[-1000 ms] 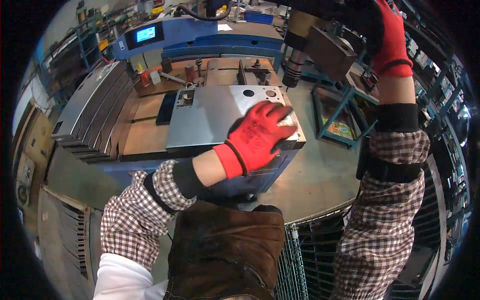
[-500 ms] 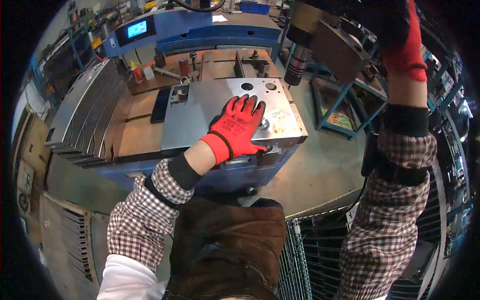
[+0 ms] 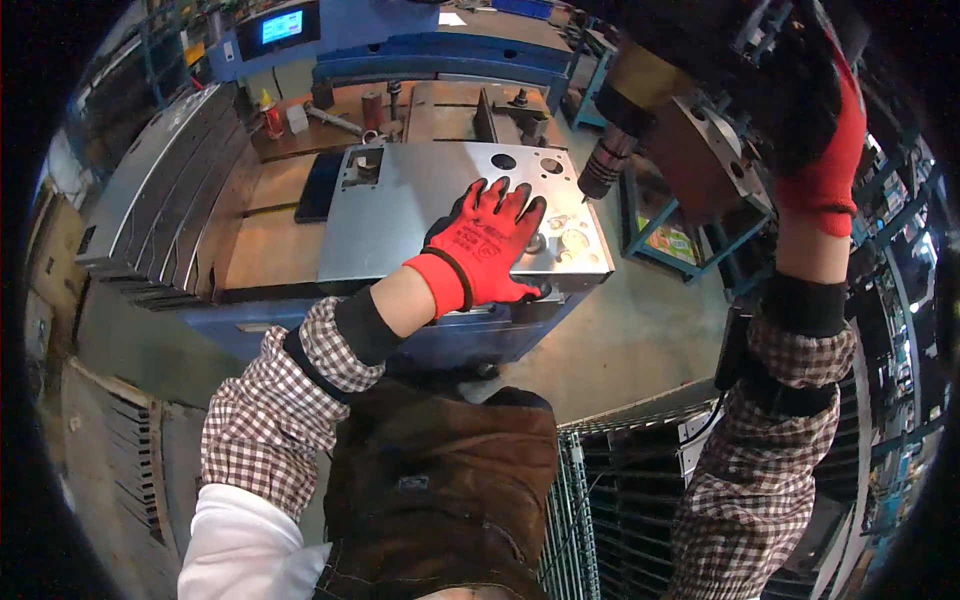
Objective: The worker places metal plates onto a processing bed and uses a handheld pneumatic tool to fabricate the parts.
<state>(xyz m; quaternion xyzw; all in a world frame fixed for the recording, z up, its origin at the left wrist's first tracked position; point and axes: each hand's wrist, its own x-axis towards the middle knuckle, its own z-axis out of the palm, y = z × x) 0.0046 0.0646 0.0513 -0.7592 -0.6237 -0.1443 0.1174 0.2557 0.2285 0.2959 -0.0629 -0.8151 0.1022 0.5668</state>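
Note:
My left hand point(image 3: 487, 240), in a red glove with black fingertips, lies with spread fingers on a flat silver metal panel point(image 3: 400, 205). The panel has round holes on its far right and a square cutout at its far left. Just right of my fingers, a small round metal piece point(image 3: 535, 243) sits on the panel. Above the panel's right edge hangs a drill chuck point(image 3: 607, 165) with a thin bit pointing down. My right hand point(image 3: 825, 140), also gloved, is raised beside the dark machine head; its fingers are lost in the dark, so what it grips is hidden.
Several bent metal panels point(image 3: 165, 190) stand in a row at the left of the worktable. Behind lie a hammer point(image 3: 335, 122), a red bottle point(image 3: 271, 118) and clamp parts. A lit screen point(image 3: 282, 28) is at the back. A blue-green rack point(image 3: 665, 240) stands right.
My right hand has come down beside the machine. The drill chuck sits lower and closer to the panel, its bit now visible. My left hand stays on the panel; the view has shifted slightly.

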